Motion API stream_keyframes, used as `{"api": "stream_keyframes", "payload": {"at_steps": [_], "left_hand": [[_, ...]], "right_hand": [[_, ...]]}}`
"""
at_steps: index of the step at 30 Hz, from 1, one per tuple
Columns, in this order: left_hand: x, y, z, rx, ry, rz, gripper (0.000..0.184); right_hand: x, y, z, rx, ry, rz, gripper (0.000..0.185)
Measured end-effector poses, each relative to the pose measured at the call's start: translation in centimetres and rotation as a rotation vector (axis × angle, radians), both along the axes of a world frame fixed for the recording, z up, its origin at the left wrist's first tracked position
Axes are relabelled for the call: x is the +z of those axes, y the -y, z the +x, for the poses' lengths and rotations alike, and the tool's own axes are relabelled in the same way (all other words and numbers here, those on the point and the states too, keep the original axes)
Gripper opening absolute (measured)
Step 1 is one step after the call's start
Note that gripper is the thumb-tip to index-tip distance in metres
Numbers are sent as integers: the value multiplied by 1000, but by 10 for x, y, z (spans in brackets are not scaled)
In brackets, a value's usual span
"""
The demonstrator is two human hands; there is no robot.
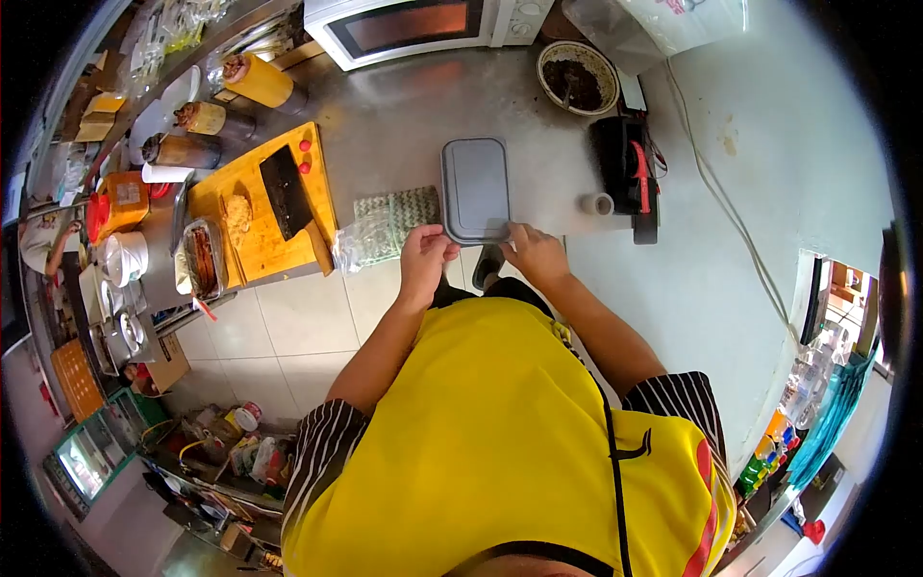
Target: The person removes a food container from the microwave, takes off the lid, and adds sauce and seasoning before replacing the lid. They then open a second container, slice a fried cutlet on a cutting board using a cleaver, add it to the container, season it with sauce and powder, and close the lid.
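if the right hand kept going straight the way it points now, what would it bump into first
The grey box: the right hand already seems to be at its near right corner, though exact contact is hard to judge here.

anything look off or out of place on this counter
The knife on the cutting board: its handle lies at the near edge of the counter, where it might get bumped. Clear plastic lies crumpled by that edge too. The grey container looks undamaged from above.
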State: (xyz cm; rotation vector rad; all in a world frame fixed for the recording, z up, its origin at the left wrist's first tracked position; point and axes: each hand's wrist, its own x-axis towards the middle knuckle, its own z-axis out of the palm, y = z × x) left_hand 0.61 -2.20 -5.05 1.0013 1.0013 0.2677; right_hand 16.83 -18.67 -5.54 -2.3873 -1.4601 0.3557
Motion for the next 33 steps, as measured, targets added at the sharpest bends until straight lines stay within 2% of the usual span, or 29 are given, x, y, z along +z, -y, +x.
{"api": "stream_keyframes", "payload": {"at_steps": [3,9,12,13,15,16,17,20,22,25,28,31,33], "left_hand": [[0,0,-1,25,107,-35,23],[13,3,6,143,140,-129,18],[-18,7,-2,43,-59,63,18],[-31,11,-7,-5,-110,225,18],[-53,17,-19,-63,-193,385,20],[-41,17,-17,-89,-236,465,22],[-28,20,-17,-85,-315,278,23],[-33,32,-33,-20,-229,174,24],[-29,36,-45,-11,-241,160,24],[-21,41,-62,99,-208,124,21],[-3,39,-73,168,-240,78,19],[9,38,-75,160,-261,-12,23],[-5,42,-72,139,-215,-94,25]], "right_hand": [[3,0,11,121,133,73,30],[20,-5,35,322,223,92,27],[50,-11,58,390,235,254,28],[60,-13,67,403,270,253,29],[75,-22,91,390,242,275,26],[82,-30,105,385,229,287,25],[92,-40,119,333,196,287,23],[105,-86,161,50,-29,276,22],[110,-124,189,-6,-15,284,26],[99,-174,209,80,87,284,29],[71,-221,201,34,-182,174,32],[45,-245,177,12,-546,232,35],[32,-247,166,-60,-545,249,32]]}}
